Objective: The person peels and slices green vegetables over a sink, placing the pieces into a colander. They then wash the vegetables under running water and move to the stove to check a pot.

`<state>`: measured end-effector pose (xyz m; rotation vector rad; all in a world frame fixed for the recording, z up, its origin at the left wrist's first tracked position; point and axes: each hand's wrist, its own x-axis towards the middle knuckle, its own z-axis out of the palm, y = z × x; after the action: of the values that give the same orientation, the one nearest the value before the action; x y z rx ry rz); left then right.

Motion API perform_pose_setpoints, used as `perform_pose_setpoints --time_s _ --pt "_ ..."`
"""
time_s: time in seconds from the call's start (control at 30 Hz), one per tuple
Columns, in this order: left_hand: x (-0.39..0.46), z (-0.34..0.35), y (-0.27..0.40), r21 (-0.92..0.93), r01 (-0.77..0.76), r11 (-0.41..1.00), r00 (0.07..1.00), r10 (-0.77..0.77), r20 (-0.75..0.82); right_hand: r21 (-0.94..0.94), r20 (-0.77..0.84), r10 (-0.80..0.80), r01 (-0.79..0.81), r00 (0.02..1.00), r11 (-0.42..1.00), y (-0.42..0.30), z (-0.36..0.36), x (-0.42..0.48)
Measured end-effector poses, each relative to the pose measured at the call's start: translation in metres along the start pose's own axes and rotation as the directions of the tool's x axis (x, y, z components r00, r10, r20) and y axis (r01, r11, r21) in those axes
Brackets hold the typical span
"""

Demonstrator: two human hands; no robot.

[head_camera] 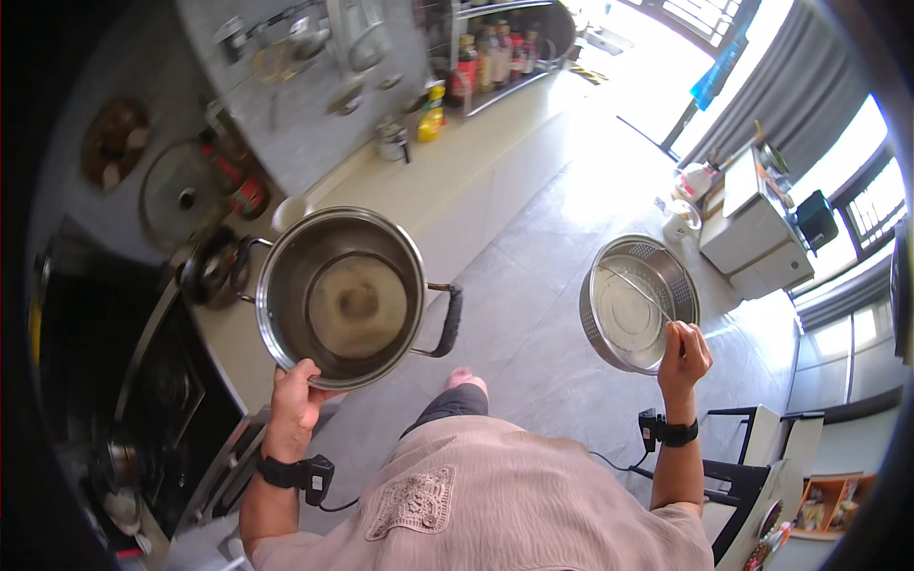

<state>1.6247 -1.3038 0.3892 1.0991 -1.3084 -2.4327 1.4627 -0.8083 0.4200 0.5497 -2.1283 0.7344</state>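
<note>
My left hand (298, 400) grips the near rim of a stainless steel pot (341, 296), thumb over the edge. The pot has two dark side handles; the right one (450, 321) looks wrapped in black. Its opening faces me, and brownish marks show on the bottom. Off to the right, my right hand (684, 353) pinches the thin wire handle (635, 289) of a perforated metal steamer basket (596, 321). The basket hangs over the floor, with nothing seen inside it.
A beige counter (457, 171) runs along the left wall, with a white cup (289, 213), a yellow bottle (432, 114) and a rack of bottles (500, 53). A black stove (168, 400) lies at left. Right stand a white cabinet (750, 214) and a black-framed chair (735, 478).
</note>
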Motion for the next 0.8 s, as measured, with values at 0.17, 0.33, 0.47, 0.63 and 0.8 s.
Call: perform_pose_setpoints --time_s 0.17,0.33,0.47,0.63,0.8 --pt "0.099 0.170 -0.035 0.097 0.055 0.994 0.977 -0.074 0.200 -0.131 -0.013 0.062 -0.063 0.998 0.989 0.129 -0.006 0.016" --pt "0.181 0.335 -0.056 0.201 0.065 0.977 0.959 -0.117 0.260 -0.306 0.022 0.188 -0.172 0.982 0.936 0.239 -0.027 0.032" --pt "0.247 0.468 -0.079 0.241 0.119 0.963 0.920 -0.198 0.338 -0.422 -0.030 0.291 -0.276 0.956 0.864 0.324 -0.055 0.050" --pt "0.294 0.636 -0.100 0.287 0.104 0.952 0.867 -0.228 0.444 -0.469 -0.114 0.412 -0.415 0.904 0.780 0.437 -0.068 0.083" --pt "0.344 0.781 -0.142 0.263 0.126 0.957 0.856 -0.238 0.458 -0.511 -0.055 0.450 -0.412 0.891 0.754 0.596 -0.049 0.137"
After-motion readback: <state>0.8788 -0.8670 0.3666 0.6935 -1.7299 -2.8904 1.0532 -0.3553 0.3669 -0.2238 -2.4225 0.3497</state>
